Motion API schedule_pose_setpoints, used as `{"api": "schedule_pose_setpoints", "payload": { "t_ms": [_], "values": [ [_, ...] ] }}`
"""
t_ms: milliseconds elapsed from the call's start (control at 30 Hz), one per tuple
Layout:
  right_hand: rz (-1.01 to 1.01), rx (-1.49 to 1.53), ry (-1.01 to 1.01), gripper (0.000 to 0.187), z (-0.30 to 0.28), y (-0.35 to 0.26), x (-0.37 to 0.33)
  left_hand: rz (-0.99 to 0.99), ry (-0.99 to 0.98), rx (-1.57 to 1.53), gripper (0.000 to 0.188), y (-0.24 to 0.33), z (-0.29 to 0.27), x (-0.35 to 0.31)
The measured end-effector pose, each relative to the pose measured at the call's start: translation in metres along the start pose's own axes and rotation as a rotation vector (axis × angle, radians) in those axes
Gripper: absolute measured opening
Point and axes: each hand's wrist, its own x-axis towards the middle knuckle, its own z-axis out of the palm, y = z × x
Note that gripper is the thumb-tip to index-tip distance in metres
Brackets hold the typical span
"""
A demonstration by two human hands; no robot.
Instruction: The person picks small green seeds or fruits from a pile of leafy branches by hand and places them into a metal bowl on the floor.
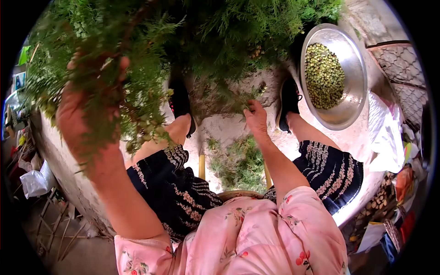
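Observation:
My left hand point(85, 110) is raised close to the camera and grips a big bunch of feathery green branches point(151, 41) that fills the upper part of the view. My right hand point(255, 117) reaches down between my knees and pinches at the lower tips of the same branches, fingers closed on a sprig. A round metal bowl point(355, 59) half full of small green seed pods point(324, 75) sits on the ground to the right, beside my right foot.
Cut green sprigs point(238, 162) lie on the sandy ground between my feet, which wear black shoes point(288, 101). A white bag point(387, 133) and cluttered items lie at the right. A white plastic bag point(34, 183) and wooden slats are at the lower left.

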Motion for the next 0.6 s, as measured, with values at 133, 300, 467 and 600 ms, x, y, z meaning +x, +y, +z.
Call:
{"api": "schedule_pose_setpoints", "payload": {
  "t_ms": [133,300,467,600],
  "values": [
    [-0.425,-0.291,0.131,0.016,-0.051,-0.056,-0.016,-0.011,0.161,-0.011,0.021,-0.005,0.030,-0.008],
    [-0.729,-0.392,0.071,0.010,-0.121,-0.163,-0.046,-0.047,0.058,0.330,0.013,-0.014,0.050,-0.006],
    [-0.886,-0.622,-0.091,0.010,-0.173,-0.280,-0.090,-0.132,-0.120,0.477,0.011,-0.024,0.061,-0.005],
    [-1.073,-0.773,-0.209,0.013,-0.170,-0.329,-0.103,-0.183,-0.271,0.479,0.017,-0.031,0.069,-0.015]
  ]
}}
